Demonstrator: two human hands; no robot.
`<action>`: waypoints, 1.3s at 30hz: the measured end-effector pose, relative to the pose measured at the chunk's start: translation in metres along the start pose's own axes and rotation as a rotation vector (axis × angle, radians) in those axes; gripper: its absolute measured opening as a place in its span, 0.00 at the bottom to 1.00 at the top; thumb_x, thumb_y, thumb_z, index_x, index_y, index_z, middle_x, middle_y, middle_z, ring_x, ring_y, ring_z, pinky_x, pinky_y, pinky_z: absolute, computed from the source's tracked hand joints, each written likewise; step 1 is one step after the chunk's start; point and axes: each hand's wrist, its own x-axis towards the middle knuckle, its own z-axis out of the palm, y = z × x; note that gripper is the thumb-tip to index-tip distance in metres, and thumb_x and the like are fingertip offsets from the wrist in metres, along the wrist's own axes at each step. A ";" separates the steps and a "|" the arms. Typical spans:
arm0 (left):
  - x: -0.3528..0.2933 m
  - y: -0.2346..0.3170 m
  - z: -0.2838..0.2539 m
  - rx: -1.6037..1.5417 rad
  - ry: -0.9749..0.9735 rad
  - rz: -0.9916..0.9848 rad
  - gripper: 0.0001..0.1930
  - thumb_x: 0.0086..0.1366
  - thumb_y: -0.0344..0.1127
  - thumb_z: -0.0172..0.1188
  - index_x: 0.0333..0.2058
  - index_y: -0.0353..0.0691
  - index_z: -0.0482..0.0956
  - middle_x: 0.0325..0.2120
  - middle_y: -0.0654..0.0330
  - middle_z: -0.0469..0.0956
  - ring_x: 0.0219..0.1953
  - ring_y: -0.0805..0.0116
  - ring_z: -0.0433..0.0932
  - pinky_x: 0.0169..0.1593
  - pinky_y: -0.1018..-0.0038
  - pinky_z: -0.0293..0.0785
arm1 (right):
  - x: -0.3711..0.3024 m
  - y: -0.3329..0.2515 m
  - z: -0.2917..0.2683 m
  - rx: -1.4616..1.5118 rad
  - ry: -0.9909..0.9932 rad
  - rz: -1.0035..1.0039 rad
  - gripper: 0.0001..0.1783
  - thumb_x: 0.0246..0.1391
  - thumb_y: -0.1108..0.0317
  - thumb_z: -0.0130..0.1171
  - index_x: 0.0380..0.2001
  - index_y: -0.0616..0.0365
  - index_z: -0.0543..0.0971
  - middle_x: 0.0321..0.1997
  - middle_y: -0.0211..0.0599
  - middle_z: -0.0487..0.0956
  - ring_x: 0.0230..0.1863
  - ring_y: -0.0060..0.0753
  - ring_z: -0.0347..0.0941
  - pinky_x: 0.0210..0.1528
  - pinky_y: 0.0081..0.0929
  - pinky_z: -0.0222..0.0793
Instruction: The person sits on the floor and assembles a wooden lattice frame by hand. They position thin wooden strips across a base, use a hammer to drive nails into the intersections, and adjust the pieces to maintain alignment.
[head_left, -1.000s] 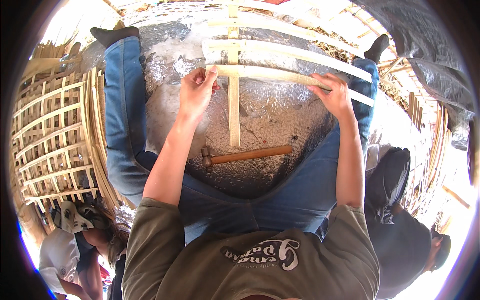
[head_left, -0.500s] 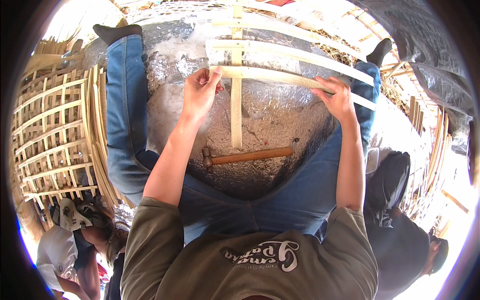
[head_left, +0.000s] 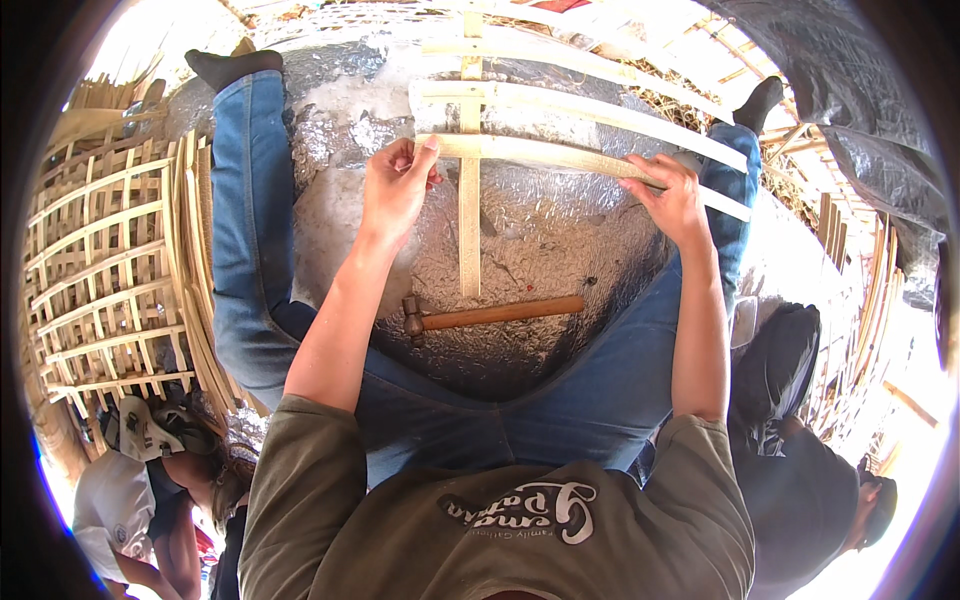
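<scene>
A pale bamboo strip (head_left: 545, 153) lies crosswise over an upright bamboo strip (head_left: 470, 225) between my spread legs. My left hand (head_left: 400, 180) pinches its left end between thumb and fingers. Farther right, my right hand (head_left: 668, 190) grips the same strip, whose end runs on past the fingers. Beyond it, several more crosswise strips, such as this bamboo slat (head_left: 600, 110), lie over the same upright one. Nearer to me, a hammer (head_left: 500, 313) with a wooden handle rests on the silvery ground sheet (head_left: 560, 250), its head to the left.
Woven bamboo panels (head_left: 105, 270) are stacked at the left, beside my leg. A person in a white shirt (head_left: 115, 500) sits at the lower left, and another in dark clothes (head_left: 800, 490) at the lower right. Dark plastic sheeting (head_left: 860, 110) hangs at the upper right.
The bamboo strips have shifted very slightly to the left, along with my hands. Both hands keep their hold, and the hammer stays on the sheet.
</scene>
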 end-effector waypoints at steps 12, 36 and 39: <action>0.000 0.000 -0.002 0.033 -0.012 -0.015 0.18 0.70 0.46 0.64 0.26 0.39 0.77 0.21 0.66 0.76 0.25 0.78 0.75 0.32 0.78 0.70 | 0.001 0.003 -0.001 -0.045 -0.082 0.120 0.24 0.50 0.52 0.74 0.50 0.44 0.86 0.52 0.54 0.82 0.53 0.53 0.80 0.47 0.39 0.80; -0.003 -0.001 0.003 0.013 -0.008 -0.061 0.21 0.71 0.51 0.61 0.29 0.38 0.79 0.22 0.64 0.77 0.26 0.75 0.78 0.32 0.76 0.73 | 0.002 0.002 0.000 -0.046 -0.094 0.149 0.25 0.49 0.50 0.74 0.49 0.47 0.86 0.49 0.56 0.83 0.52 0.54 0.81 0.50 0.42 0.78; -0.004 -0.002 0.002 0.039 -0.028 -0.100 0.24 0.72 0.55 0.59 0.28 0.38 0.78 0.22 0.62 0.78 0.26 0.73 0.80 0.32 0.75 0.74 | 0.001 0.003 0.001 -0.058 -0.078 0.121 0.25 0.49 0.50 0.74 0.50 0.46 0.86 0.49 0.56 0.83 0.52 0.55 0.80 0.50 0.43 0.78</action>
